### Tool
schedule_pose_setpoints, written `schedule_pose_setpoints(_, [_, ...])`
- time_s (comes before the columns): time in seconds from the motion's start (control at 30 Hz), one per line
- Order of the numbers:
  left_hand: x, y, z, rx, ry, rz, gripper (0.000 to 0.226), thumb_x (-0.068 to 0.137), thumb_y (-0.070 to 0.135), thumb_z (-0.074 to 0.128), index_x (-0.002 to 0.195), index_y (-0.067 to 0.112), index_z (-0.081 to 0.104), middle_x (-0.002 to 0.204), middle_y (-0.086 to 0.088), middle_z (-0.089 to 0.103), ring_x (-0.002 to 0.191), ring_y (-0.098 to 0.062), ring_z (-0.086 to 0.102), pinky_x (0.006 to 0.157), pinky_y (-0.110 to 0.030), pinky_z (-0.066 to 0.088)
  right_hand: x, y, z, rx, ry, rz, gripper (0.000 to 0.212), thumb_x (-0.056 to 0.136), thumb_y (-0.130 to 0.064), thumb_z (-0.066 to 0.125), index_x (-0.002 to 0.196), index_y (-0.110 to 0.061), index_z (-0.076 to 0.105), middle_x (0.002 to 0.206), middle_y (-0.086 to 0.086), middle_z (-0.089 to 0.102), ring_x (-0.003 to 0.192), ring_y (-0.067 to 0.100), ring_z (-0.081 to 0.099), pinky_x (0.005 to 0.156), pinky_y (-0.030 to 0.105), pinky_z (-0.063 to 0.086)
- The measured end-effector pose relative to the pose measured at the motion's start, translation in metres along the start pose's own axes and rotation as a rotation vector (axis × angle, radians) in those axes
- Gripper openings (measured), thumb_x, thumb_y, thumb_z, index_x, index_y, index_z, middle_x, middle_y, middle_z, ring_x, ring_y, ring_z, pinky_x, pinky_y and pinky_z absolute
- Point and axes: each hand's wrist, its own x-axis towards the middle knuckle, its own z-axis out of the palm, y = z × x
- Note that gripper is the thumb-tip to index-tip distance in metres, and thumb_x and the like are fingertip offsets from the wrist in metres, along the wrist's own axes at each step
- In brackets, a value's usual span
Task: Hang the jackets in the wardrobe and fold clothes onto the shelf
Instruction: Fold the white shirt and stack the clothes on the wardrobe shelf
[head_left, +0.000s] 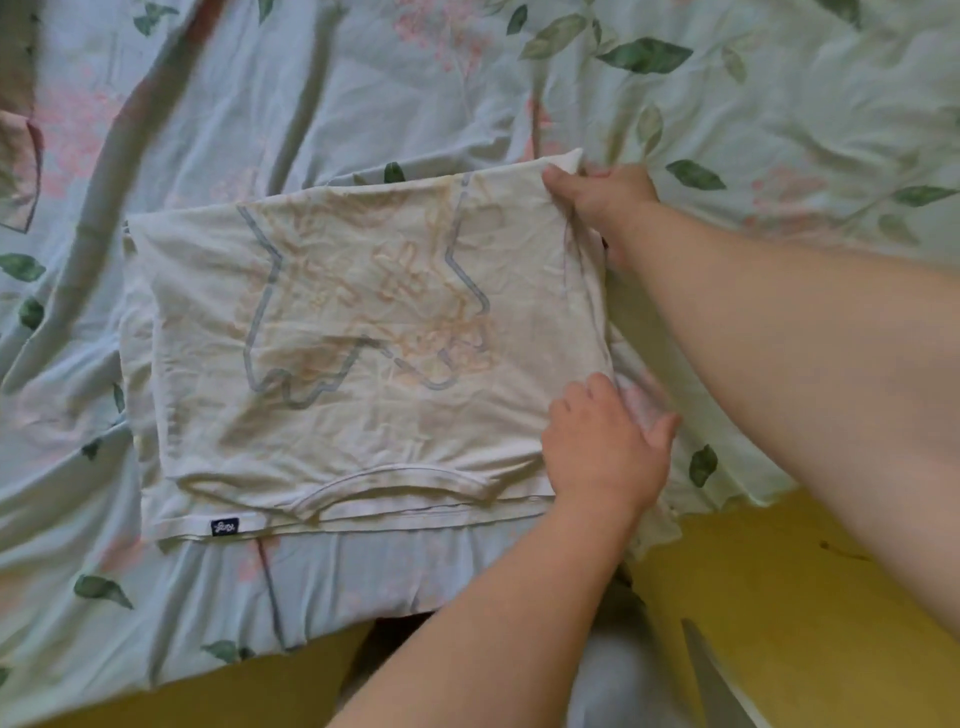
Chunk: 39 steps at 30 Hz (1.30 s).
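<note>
Right hand (597, 208) pinches the far corner and left hand (605, 452) grips the near edge of the white, faded-print cotton T-shirt (363, 322); I'd lift both evenly and fold leftward, edges aligned.

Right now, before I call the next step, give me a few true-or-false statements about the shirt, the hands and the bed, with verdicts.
1. The right hand grips the far right corner of the white T-shirt. True.
2. The T-shirt hangs on a hanger. False: it lies folded flat on the bed sheet.
3. A small dark label sits on the T-shirt's near edge, toward the left. True.
4. The left hand rests on the sheet, away from the T-shirt. False: it holds the T-shirt's right edge, nearer the person.
5. The bed sheet is plain white. False: it is pale with green leaves and pink flowers.
</note>
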Motion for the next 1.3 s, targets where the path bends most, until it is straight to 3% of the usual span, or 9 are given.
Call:
schedule_pose_setpoints(0.2, [0.018,0.013,0.007,-0.048,0.049,-0.322,0.052,0.096,0.049,0.051,0.126,0.009,0.040,0.129,-0.012,0.051,0.116,-0.033,0.054,0.094,-0.045,0.044,-0.023,0.010,-0.012,0.058,-0.131,0.067,0.062,0.054,-0.034,0.090,0.109,-0.012,0.071,0.098,0.006,0.076,0.085,0.024,0.074,0.083,0.045,0.062])
schedule_pose_setpoints(0.3, [0.018,0.011,0.005,-0.029,0.045,-0.348,0.055,0.092,0.038,0.060,0.131,0.009,0.034,0.132,-0.010,0.045,0.116,-0.031,0.053,0.094,-0.044,0.045,-0.032,0.005,-0.017,-0.115,-0.137,-0.001,0.039,0.079,-0.035,0.077,0.110,-0.013,0.071,0.101,0.004,0.073,0.093,0.025,0.070,0.089,0.040,0.059])
schedule_pose_setpoints(0.47, [0.019,0.016,0.004,-0.104,0.043,-0.427,0.051,0.092,0.037,0.058,0.131,0.013,0.035,0.134,-0.008,0.045,0.122,-0.032,0.050,0.098,-0.045,0.045,-0.048,-0.009,-0.020,-0.362,-0.132,-0.184,0.040,0.096,-0.029,0.057,0.134,-0.014,0.055,0.124,0.004,0.063,0.113,0.024,0.060,0.087,0.029,0.047])
schedule_pose_setpoints(0.63, [0.023,0.003,-0.016,-0.248,0.016,-0.439,0.027,0.091,0.014,0.056,0.115,0.013,0.043,0.117,-0.009,0.058,0.107,-0.034,0.061,0.084,-0.043,0.053,-0.076,-0.022,-0.005,-0.381,-0.170,-0.266,0.016,0.099,-0.019,0.046,0.114,-0.016,0.044,0.110,0.002,0.053,0.097,0.021,0.055,0.078,0.030,0.043])
schedule_pose_setpoints(0.73, [0.016,-0.017,-0.041,-0.368,-0.051,-0.341,0.022,0.081,0.008,0.056,0.102,0.011,0.050,0.098,-0.008,0.060,0.089,-0.028,0.062,0.073,-0.043,0.058,-0.101,-0.030,0.008,-0.452,-0.158,-0.376,0.029,0.102,-0.019,0.040,0.131,-0.014,0.039,0.112,0.005,0.053,0.096,0.023,0.054,0.079,0.034,0.044])
schedule_pose_setpoints(0.93, [-0.025,-0.102,-0.105,-0.812,-0.067,-0.324,0.027,0.075,-0.003,0.057,0.091,0.017,0.065,0.083,-0.007,0.070,0.072,-0.023,0.068,0.056,-0.035,0.059,-0.152,-0.056,0.070,-0.434,-0.175,-0.481,0.038,0.101,-0.013,0.036,0.139,-0.018,0.034,0.104,0.003,0.052,0.079,0.016,0.053,0.066,0.034,0.043])
schedule_pose_setpoints(1.03, [-0.042,-0.162,-0.134,-0.891,0.031,-0.366,0.032,0.072,-0.008,0.056,0.086,0.018,0.069,0.078,0.000,0.073,0.071,-0.017,0.068,0.058,-0.028,0.056,-0.183,-0.068,0.125,-0.444,-0.196,-0.512,0.040,0.098,-0.012,0.039,0.137,-0.020,0.034,0.115,0.007,0.053,0.093,0.026,0.055,0.080,0.038,0.048])
schedule_pose_setpoints(1.17, [-0.055,-0.246,-0.166,-0.922,0.155,-0.433,0.029,0.068,-0.004,0.057,0.081,0.020,0.068,0.063,0.011,0.066,0.057,-0.008,0.060,0.052,-0.022,0.047,-0.215,-0.078,0.202,-0.579,-0.181,-0.538,0.039,0.099,-0.012,0.038,0.137,-0.016,0.033,0.107,0.003,0.051,0.092,0.023,0.050,0.075,0.029,0.031])
schedule_pose_setpoints(1.3, [-0.055,-0.323,-0.181,-0.945,0.218,-0.499,0.027,0.061,0.003,0.055,0.084,0.011,0.067,0.069,-0.001,0.066,0.063,-0.021,0.058,0.056,-0.032,0.047,-0.231,-0.074,0.279,-0.617,-0.190,-0.549,0.034,0.097,-0.012,0.036,0.131,-0.016,0.032,0.093,0.002,0.051,0.089,0.027,0.058,0.071,0.039,0.048])
